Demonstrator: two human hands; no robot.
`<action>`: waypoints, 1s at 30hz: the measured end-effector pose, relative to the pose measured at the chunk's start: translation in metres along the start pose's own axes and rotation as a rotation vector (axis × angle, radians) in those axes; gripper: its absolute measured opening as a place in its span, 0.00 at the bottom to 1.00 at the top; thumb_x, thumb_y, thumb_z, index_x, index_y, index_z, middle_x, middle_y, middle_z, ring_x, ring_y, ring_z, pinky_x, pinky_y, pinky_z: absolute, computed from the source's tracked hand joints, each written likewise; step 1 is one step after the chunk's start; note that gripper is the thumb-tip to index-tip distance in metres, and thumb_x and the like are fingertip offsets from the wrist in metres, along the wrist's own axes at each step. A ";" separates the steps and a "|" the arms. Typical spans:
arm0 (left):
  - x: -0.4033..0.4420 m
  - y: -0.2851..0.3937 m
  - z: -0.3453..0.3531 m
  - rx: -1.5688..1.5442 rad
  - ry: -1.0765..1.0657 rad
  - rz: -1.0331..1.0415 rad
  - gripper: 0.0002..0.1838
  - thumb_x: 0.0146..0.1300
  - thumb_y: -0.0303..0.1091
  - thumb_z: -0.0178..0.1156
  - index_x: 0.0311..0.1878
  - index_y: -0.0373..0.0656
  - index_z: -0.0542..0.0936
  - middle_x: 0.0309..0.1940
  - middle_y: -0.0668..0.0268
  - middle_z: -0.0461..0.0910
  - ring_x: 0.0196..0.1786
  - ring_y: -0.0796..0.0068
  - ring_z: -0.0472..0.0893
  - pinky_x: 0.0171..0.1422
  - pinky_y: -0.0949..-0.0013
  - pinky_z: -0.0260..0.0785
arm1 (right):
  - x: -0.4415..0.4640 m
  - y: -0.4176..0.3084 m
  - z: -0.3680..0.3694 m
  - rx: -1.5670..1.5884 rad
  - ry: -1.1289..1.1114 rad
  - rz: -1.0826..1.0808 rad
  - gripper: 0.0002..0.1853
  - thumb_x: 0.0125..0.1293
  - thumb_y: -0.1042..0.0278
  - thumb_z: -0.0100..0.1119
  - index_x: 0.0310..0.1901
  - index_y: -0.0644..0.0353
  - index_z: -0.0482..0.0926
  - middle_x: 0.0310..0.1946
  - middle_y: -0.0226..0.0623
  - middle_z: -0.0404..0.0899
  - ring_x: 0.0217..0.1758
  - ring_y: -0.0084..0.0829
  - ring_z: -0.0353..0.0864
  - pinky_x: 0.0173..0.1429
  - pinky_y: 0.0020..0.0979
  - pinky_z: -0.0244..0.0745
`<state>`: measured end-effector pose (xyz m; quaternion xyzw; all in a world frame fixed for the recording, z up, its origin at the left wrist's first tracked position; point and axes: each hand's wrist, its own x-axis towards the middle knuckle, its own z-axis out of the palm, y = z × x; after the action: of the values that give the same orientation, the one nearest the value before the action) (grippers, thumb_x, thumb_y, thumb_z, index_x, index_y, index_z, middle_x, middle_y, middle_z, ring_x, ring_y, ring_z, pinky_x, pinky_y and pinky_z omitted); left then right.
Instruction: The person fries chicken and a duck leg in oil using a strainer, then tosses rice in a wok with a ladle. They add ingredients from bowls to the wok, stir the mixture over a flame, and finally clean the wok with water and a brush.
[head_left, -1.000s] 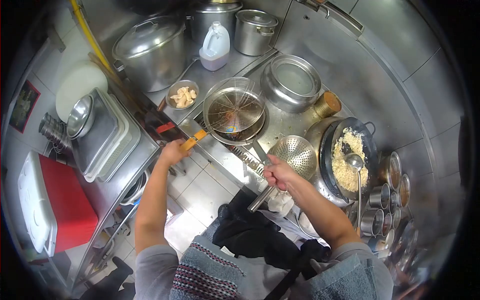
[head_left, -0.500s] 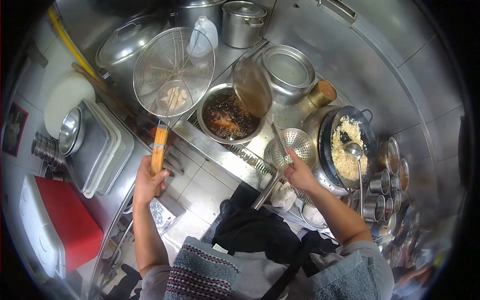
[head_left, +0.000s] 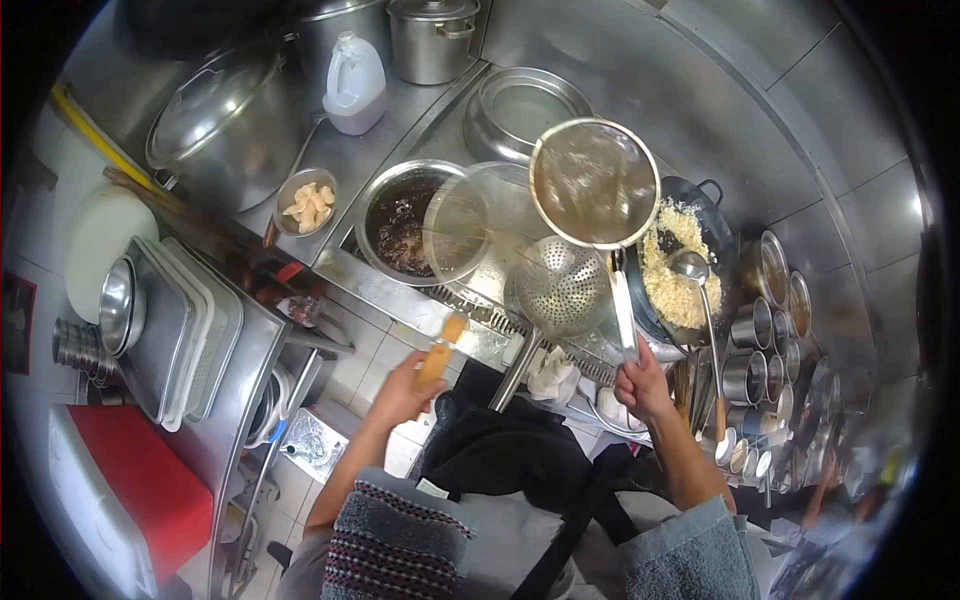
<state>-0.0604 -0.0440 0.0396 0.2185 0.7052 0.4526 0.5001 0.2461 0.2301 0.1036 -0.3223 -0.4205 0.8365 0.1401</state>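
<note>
One wire strainer (head_left: 463, 225) over pot's rim (head_left: 365, 212)

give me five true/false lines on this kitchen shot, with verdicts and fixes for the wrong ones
1. The right hand holds a round strainer by its handle. True.
2. The left hand is empty. False: it grips the wooden handle of a wire skimmer, whose mesh is blurred.
3. A ladle rests on pale grains in the wok. True.
4. The plastic jug lies on its side. False: it stands upright.
5. The small bowl holds dark liquid. False: it holds pale pieces.
</note>
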 end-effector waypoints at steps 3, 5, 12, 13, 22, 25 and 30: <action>0.015 0.006 0.033 0.115 -0.160 0.018 0.27 0.59 0.37 0.68 0.59 0.42 0.71 0.21 0.68 0.77 0.17 0.80 0.73 0.18 0.71 0.64 | -0.024 0.009 -0.016 -0.124 0.108 0.014 0.36 0.71 0.70 0.52 0.75 0.38 0.47 0.20 0.25 0.59 0.19 0.17 0.58 0.19 0.19 0.54; 0.033 0.001 0.053 0.170 -0.239 0.002 0.28 0.59 0.39 0.68 0.60 0.41 0.72 0.23 0.66 0.80 0.17 0.79 0.77 0.21 0.71 0.68 | -0.025 0.018 -0.022 -0.202 0.135 0.020 0.36 0.71 0.70 0.52 0.75 0.39 0.47 0.20 0.25 0.59 0.19 0.18 0.58 0.19 0.19 0.54; 0.150 -0.029 -0.091 -0.079 0.387 0.480 0.15 0.69 0.34 0.43 0.44 0.38 0.79 0.37 0.54 0.82 0.41 0.56 0.82 0.50 0.60 0.73 | -0.016 0.022 -0.017 -0.228 0.202 0.036 0.35 0.71 0.72 0.51 0.75 0.42 0.49 0.19 0.27 0.62 0.18 0.19 0.60 0.18 0.21 0.57; 0.222 -0.073 -0.178 0.722 0.807 0.338 0.15 0.68 0.37 0.48 0.42 0.36 0.78 0.36 0.55 0.82 0.38 0.56 0.82 0.46 0.57 0.74 | -0.018 0.019 -0.011 -0.236 0.199 0.035 0.35 0.71 0.73 0.50 0.75 0.42 0.48 0.20 0.25 0.61 0.19 0.19 0.60 0.18 0.20 0.57; 0.244 -0.010 -0.290 -0.624 0.951 0.159 0.11 0.61 0.26 0.57 0.46 0.33 0.73 0.36 0.53 0.77 0.30 0.61 0.83 0.25 0.64 0.79 | 0.020 0.011 0.043 -0.415 0.083 0.154 0.34 0.70 0.78 0.47 0.74 0.47 0.51 0.19 0.29 0.64 0.17 0.21 0.62 0.20 0.23 0.61; 0.206 0.003 -0.276 -0.444 0.974 0.226 0.09 0.59 0.21 0.55 0.43 0.36 0.72 0.35 0.56 0.76 0.29 0.63 0.82 0.27 0.65 0.80 | 0.044 0.004 0.073 -0.575 -0.033 0.207 0.33 0.71 0.78 0.45 0.75 0.47 0.50 0.20 0.30 0.63 0.19 0.22 0.61 0.20 0.23 0.61; 0.153 0.040 -0.235 -0.310 0.768 0.494 0.06 0.59 0.20 0.55 0.32 0.40 0.67 0.30 0.62 0.75 0.28 0.72 0.82 0.27 0.71 0.79 | 0.051 -0.002 0.104 -0.334 -0.123 0.278 0.29 0.73 0.76 0.44 0.74 0.50 0.53 0.20 0.29 0.64 0.18 0.20 0.59 0.20 0.24 0.59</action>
<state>-0.3398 -0.0067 0.0176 0.1191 0.6902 0.7056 0.1076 0.1395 0.1934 0.1296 -0.3442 -0.5124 0.7846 -0.0579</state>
